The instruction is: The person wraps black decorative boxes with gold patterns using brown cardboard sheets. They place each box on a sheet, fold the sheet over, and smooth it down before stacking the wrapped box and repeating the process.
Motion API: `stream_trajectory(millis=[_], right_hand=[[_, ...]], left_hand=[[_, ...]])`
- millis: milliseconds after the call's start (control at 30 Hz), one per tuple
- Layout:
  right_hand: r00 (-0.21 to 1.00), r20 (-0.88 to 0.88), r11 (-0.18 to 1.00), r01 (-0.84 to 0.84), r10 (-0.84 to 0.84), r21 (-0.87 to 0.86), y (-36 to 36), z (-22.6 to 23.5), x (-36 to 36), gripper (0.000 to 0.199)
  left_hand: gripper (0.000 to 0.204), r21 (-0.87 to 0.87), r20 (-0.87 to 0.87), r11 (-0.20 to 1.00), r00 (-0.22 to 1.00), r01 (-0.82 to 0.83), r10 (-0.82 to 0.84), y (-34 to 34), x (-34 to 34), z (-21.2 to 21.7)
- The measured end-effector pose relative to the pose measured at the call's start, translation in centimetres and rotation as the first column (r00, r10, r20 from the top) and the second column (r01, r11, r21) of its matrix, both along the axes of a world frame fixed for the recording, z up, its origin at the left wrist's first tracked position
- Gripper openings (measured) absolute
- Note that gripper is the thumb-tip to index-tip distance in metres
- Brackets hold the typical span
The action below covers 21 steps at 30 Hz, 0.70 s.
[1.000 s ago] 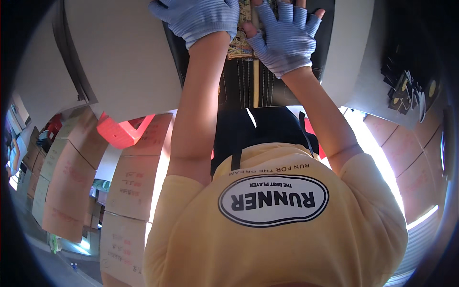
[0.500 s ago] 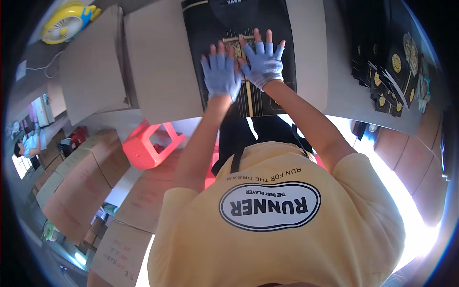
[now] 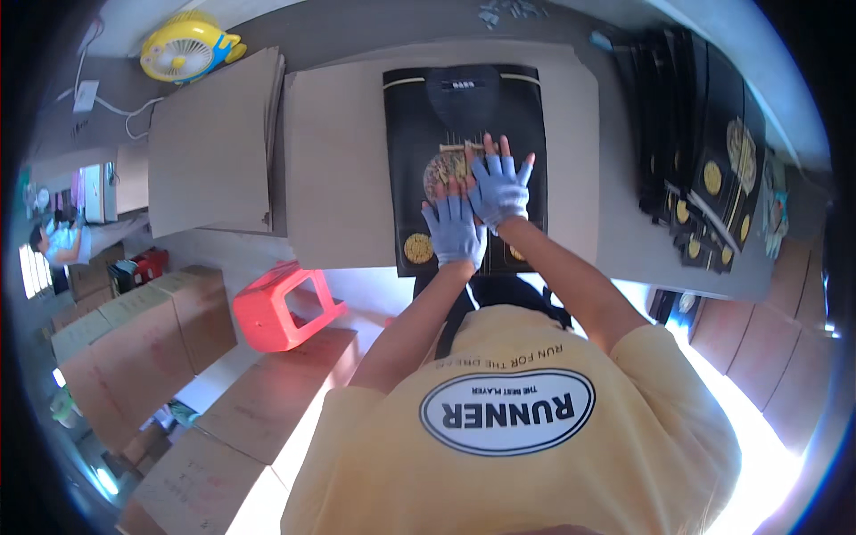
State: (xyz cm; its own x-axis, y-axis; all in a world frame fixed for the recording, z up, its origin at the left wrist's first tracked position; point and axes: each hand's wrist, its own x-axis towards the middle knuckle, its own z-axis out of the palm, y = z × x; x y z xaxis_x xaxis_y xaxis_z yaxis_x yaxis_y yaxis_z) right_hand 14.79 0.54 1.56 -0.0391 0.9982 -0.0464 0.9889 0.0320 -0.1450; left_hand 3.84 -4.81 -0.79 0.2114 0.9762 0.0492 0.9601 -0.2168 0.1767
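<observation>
A flat black sheet with gold round designs and a dark shaped panel at its far end lies on a large grey-brown cardboard board. Both my hands wear grey-blue fingerless gloves. My left hand rests palm down on the sheet's near half, fingers stretched out, partly over the large gold round design. My right hand lies flat just beyond it to the right, fingers spread, its wrist side close against the left hand. Neither hand holds anything. The hands hide the middle of the sheet.
Similar black and gold pieces are piled at the table's right. Cardboard sheets are stacked at the left, near a yellow fan. A red stool and cartons stand on the floor at the left; a person is farther off.
My left hand has slid rightward and nearer to me across the sheet, closer to the right hand. My right hand stays flat on about the same part. The whole view has shifted, showing more of the table's far side.
</observation>
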Motion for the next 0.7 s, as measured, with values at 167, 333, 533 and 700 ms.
stream_trajectory(millis=[167, 333, 533, 700], right_hand=[[0.997, 0.074, 1.0, -0.01, 0.012, -0.03, -0.2, -0.8, 0.0, 0.059], [1.0, -0.006, 1.0, -0.006, 0.007, 0.027, 0.0, -2.1, 0.7, 0.058], [1.0, -0.002, 1.0, -0.02, 0.02, -0.022, -0.4, -1.0, 0.4, 0.059], [0.999, 0.011, 0.999, -0.037, 0.037, 0.024, 0.4, -0.7, 0.5, 0.061]], left_hand=[[0.07, -0.017, 0.053, 1.0, 0.999, -0.001, 0.002, -0.5, 0.0, 0.0], [0.076, -0.015, 0.093, 1.0, 0.995, 0.027, -0.026, 0.0, -0.1, 0.1], [0.074, -0.085, 0.139, 0.982, 0.978, 0.171, -0.158, 1.0, -2.1, 0.5], [0.067, -0.024, 0.289, 0.963, 0.924, 0.268, -0.25, 3.2, -4.4, 0.1]])
